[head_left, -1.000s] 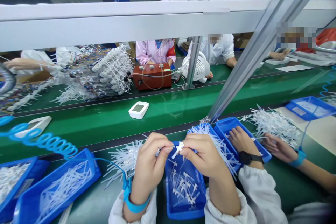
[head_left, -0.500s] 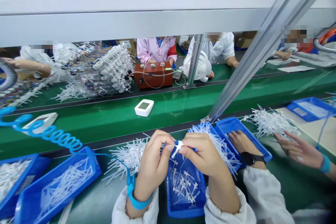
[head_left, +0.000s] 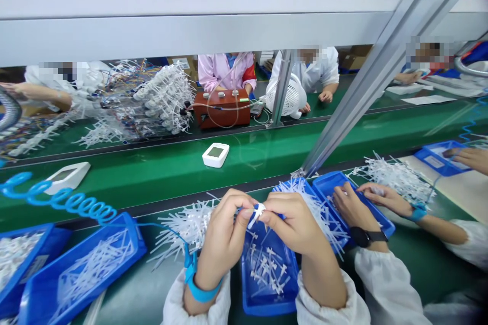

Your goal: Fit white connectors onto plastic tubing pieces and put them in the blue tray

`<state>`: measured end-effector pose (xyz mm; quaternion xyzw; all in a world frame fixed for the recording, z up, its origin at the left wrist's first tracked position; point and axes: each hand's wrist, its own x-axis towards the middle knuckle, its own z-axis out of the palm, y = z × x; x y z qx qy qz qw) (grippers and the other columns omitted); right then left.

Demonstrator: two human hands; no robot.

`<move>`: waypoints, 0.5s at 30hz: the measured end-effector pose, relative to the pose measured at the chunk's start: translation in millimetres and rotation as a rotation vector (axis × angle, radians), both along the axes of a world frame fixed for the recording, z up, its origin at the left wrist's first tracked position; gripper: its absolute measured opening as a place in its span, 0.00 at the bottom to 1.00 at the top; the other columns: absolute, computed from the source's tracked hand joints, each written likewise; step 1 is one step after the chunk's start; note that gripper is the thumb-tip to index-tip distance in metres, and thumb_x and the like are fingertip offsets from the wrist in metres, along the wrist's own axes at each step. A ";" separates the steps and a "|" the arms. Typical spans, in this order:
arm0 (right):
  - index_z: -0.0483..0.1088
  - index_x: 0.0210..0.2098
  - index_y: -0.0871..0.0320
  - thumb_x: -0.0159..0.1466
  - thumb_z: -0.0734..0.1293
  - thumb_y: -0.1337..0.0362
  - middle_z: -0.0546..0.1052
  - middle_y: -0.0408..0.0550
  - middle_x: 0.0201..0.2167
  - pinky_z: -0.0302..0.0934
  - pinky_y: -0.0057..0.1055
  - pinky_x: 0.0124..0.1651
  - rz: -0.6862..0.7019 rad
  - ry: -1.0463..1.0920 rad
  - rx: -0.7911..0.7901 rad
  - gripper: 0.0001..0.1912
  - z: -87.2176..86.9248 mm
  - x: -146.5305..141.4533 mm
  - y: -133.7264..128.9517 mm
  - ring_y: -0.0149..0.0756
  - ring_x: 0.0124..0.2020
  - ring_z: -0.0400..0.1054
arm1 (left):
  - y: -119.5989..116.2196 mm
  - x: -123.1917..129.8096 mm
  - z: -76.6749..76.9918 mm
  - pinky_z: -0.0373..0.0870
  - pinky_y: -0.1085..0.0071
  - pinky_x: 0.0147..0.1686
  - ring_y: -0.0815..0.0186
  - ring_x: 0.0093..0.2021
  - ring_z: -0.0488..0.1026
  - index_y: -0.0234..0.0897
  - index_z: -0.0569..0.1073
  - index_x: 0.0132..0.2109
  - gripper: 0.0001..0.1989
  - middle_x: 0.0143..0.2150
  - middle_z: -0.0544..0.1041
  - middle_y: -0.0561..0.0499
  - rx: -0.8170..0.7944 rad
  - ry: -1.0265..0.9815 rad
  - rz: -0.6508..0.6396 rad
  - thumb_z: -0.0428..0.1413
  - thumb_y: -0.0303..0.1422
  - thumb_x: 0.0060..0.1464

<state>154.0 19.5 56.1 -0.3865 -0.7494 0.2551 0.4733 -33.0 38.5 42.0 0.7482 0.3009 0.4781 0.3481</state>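
A: Where is the piece?

B: White piece, in the air between the hands, above the far end of the front tray. Not set down.

A: Fingers?

B: Left hand: thumb and forefinger pinching the piece's left side. Right hand: thumb and forefinger pinching its right side. Remaining fingers curled in. The fingertips cover both joins, so how fully anything is seated, cannot tell.

A: What looks done?

B: Front tray holds a loose scatter of parts, thin stems with small white fittings. I'd judge these have fittings on them, though whether they count as finished, the view does not say. The piece in hand I'd put at mid-work.

A: And left?

B: Plenty, by the look of it. Bare tubes in the long tray, left of the left hand. Small white bits, closely heaped, in the tray at far left. A spiky pile on the surface, just beside the left hand; cannot sort worked from unworked there. No count possible.

A: Anyone near?

B: A co-worker's hand with a watch, over another blue tray to the right. Apart from this person's own two.
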 end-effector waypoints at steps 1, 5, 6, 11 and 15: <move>0.61 0.24 0.60 0.77 0.63 0.56 0.61 0.39 0.20 0.48 0.28 0.31 -0.002 0.001 0.003 0.25 0.1 0.5 -0.2 0.26 0.25 0.56 | 0.1 0.3 0.0 0.69 0.75 0.49 0.72 0.49 0.73 0.42 0.69 0.46 0.06 0.44 0.73 0.54 -0.002 -0.003 -0.008 0.50 0.28 0.73; 0.60 0.24 0.60 0.77 0.62 0.57 0.60 0.39 0.20 0.48 0.28 0.32 -0.008 -0.014 0.032 0.25 1.3 -0.4 -0.3 0.26 0.25 0.56 | 0.1 1.3 -0.6 0.69 0.76 0.50 0.72 0.48 0.74 0.42 0.69 0.45 0.06 0.43 0.73 0.54 0.009 0.000 0.002 0.50 0.27 0.73; 0.61 0.24 0.60 0.77 0.62 0.57 0.61 0.40 0.20 0.48 0.28 0.32 -0.015 -0.025 0.041 0.25 1.5 -2.3 -0.1 0.26 0.25 0.56 | 0.1 1.4 -1.1 0.69 0.77 0.50 0.72 0.48 0.74 0.42 0.70 0.45 0.07 0.43 0.74 0.54 0.008 0.005 0.012 0.50 0.27 0.73; 0.72 0.29 0.58 0.76 0.62 0.49 0.64 0.43 0.20 0.49 0.30 0.29 -0.077 -0.157 0.079 0.25 -2.0 -4.4 1.2 0.31 0.25 0.58 | 1.1 1.7 -3.0 0.68 0.76 0.48 0.72 0.44 0.73 0.40 0.70 0.43 0.07 0.41 0.74 0.54 -0.017 0.023 0.031 0.50 0.28 0.73; 0.78 0.36 0.53 0.77 0.56 0.45 0.65 0.45 0.21 0.50 0.31 0.26 -0.152 -0.183 0.106 0.27 -15.2 57.0 -4.9 0.35 0.24 0.61 | 0.9 1.2 -1.9 0.68 0.76 0.46 0.72 0.41 0.72 0.39 0.69 0.41 0.08 0.39 0.73 0.55 -0.010 0.037 0.033 0.50 0.29 0.73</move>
